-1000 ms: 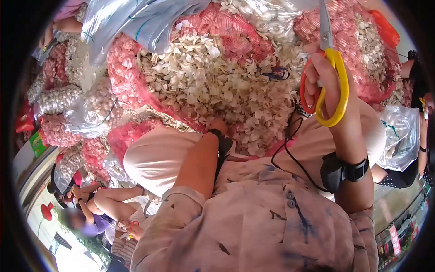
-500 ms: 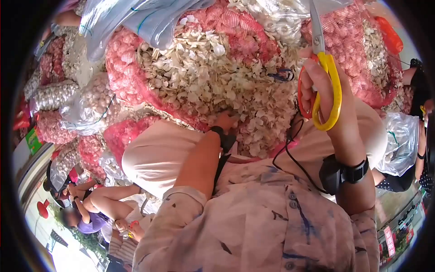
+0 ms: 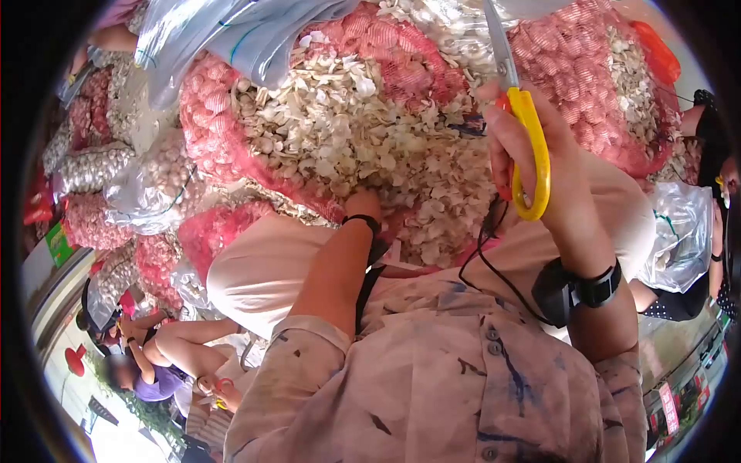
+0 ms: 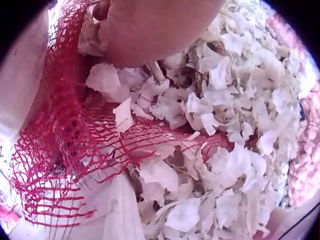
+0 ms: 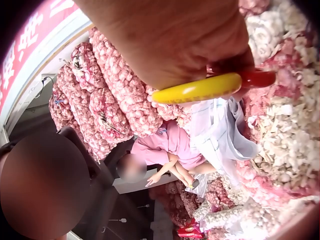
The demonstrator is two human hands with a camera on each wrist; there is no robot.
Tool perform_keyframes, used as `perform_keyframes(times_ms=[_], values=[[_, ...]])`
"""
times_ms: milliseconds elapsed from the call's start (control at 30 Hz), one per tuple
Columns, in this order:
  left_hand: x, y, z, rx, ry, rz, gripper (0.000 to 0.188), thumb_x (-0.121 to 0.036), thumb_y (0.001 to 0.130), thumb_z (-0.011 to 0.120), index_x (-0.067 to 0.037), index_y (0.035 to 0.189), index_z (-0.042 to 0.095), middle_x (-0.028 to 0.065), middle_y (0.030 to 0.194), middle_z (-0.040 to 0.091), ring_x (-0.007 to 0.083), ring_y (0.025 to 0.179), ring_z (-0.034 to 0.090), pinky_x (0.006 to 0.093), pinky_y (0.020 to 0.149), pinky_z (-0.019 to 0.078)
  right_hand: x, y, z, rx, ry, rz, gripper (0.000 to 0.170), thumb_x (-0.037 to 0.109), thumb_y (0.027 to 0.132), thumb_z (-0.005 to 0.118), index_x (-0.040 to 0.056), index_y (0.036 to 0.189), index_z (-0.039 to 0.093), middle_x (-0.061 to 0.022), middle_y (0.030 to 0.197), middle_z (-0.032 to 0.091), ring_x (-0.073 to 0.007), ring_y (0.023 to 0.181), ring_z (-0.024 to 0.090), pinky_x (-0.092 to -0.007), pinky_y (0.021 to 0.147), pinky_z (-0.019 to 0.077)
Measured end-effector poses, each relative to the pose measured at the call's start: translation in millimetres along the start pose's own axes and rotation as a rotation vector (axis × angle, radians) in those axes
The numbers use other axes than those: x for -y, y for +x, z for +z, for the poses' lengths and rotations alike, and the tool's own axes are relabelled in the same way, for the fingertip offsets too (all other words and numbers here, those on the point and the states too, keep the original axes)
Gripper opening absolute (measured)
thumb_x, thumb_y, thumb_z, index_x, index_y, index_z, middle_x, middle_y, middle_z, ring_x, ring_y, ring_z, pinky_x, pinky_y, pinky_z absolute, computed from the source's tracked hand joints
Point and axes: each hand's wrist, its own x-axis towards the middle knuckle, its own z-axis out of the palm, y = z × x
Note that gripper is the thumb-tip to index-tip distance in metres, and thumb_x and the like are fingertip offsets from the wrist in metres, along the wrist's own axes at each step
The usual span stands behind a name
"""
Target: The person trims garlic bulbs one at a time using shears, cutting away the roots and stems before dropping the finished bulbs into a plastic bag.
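Observation:
My right hand (image 3: 562,166) holds a pair of scissors (image 3: 534,154) with one yellow and one red handle loop, its fingers through the handles and the blades pointing up and away. In the right wrist view the yellow handle (image 5: 200,89) shows below the hand. My left hand (image 3: 363,205) reaches into a heap of dry garlic skins (image 3: 432,174) by the near-left edge of a red mesh sack (image 3: 309,202). In the left wrist view a tan, ridged piece (image 4: 90,36) lies against its fingers; I cannot tell whether they grip it.
Clear plastic bags (image 3: 255,38) lie over the far side of the heap. Another mesh sack of garlic (image 3: 559,69) stands at the right, and bagged garlic (image 3: 96,170) fills the left. A black cable (image 3: 478,258) runs across my lap. Other people (image 3: 158,378) sit nearby.
My right hand has moved left with the scissors, over the heap's right side. The left hand lifted slightly among the skins, then shifted a little left and down into them.

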Motion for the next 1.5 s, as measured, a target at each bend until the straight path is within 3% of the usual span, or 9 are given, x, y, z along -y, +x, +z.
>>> perform_keyframes(times_ms=[167,500,567,633,700,733,867,967,1500], values=[[9.8,30.4,41.7,0.033,0.104,0.036,0.044,-0.034,0.086,0.065,-0.008,0.122,0.062,0.0185,0.126,0.058,0.0314,0.107,0.065,0.0427,0.085,0.0552,-7.3,3.5,-5.8,0.003,-0.022,0.01,0.023,0.019,0.096,0.063,0.0077,0.115,0.057,0.0027,0.063,0.051,-0.0046,0.046,0.048,-0.0214,0.04,0.0369],[16.3,21.0,-47.8,0.107,-0.203,0.028,0.034,-0.028,0.088,0.062,-0.005,0.112,0.07,0.0149,0.113,0.069,0.0315,0.105,0.066,0.0375,0.086,0.0541,-7.3,2.0,-4.9,0.065,-0.187,-0.182,0.027,0.017,0.094,0.065,0.0056,0.116,0.055,-0.0011,0.079,0.06,-0.0069,0.067,0.056,-0.0237,0.061,0.0445],[18.8,23.9,-73.7,0.114,-0.515,0.409,0.038,-0.029,0.091,0.06,-0.003,0.119,0.064,0.0148,0.115,0.068,0.0288,0.102,0.067,0.0352,0.085,0.0546,-12.9,0.5,-5.7,0.058,-0.258,-0.245,0.03,0.019,0.093,0.066,0.0052,0.117,0.054,-0.0044,0.081,0.061,-0.0123,0.072,0.058,-0.027,0.066,0.0457],[7.3,9.5,-78.3,0.302,-1.574,0.415,0.041,-0.033,0.095,0.054,-0.006,0.126,0.059,0.0126,0.116,0.067,0.0221,0.096,0.068,0.0319,0.079,0.0558,-23.0,1.0,-5.2,0.048,-0.325,-0.313,0.032,0.02,0.093,0.066,0.0047,0.117,0.052,-0.0078,0.083,0.062,-0.0178,0.076,0.06,-0.0304,0.071,0.0469],[-9.9,-7.8,-96.4,0.298,-1.772,0.493,0.04,-0.034,0.097,0.051,-0.008,0.128,0.057,0.0106,0.117,0.066,0.0192,0.092,0.067,0.03,0.076,0.0556,-31.6,0.1,-6.8,0.026,-0.504,-0.486,0.034,0.022,0.093,0.065,0.0054,0.119,0.05,-0.015,0.086,0.061,-0.0292,0.079,0.061,-0.0363,0.075,0.0483],[-16.3,-21.6,-109.2,0.318,-1.977,0.568,0.04,-0.034,0.099,0.049,-0.01,0.13,0.056,0.0087,0.117,0.066,0.0162,0.089,0.067,0.0281,0.072,0.0555,-26.7,-6.4,-8.3,0.105,-0.51,-0.335,0.041,0.024,0.095,0.064,0.0058,0.126,0.044,-0.012,0.096,0.056,-0.0209,0.089,0.056,-0.0332,0.084,0.0468],[-22.0,-65.6,-136.3,0.399,-2.189,0.732,0.042,-0.028,0.097,0.049,-0.013,0.136,0.05,0.0067,0.113,0.066,0.0155,0.081,0.065,0.0272,0.059,0.0484,-48.2,-21.7,-8.9,0.06,-0.768,-0.457,0.053,0.028,0.091,0.069,0.0059,0.129,0.04,-0.0176,0.103,0.054,-0.0286,0.093,0.055,-0.0385,0.086,0.0462],[-31.5,-99.6,-150.9,0.212,-2.22,0.71,0.041,-0.026,0.096,0.049,-0.013,0.135,0.051,0.0066,0.111,0.066,0.0173,0.084,0.064,0.0273,0.059,0.0461,-48.5,-38.5,-7.2,0.058,-0.755,-0.38,0.053,0.022,0.086,0.069,0.0052,0.13,0.045,-0.0271,0.105,0.056,-0.0459,0.103,0.054,-0.0486,0.093,0.0429],[-41.3,-178.2,-154.5,-0.329,-1.95,0.766,0.041,-0.003,0.09,0.062,0.003,0.129,0.051,0.0073,0.097,0.064,0.0147,0.073,0.062,0.0272,0.056,0.0462,-72.4,-86.6,6.7,0.002,-1.165,-0.648,0.049,0.021,0.079,0.07,0.0062,0.124,0.055,-0.0237,0.104,0.058,-0.041,0.098,0.059,-0.0468,0.084,0.0499]])
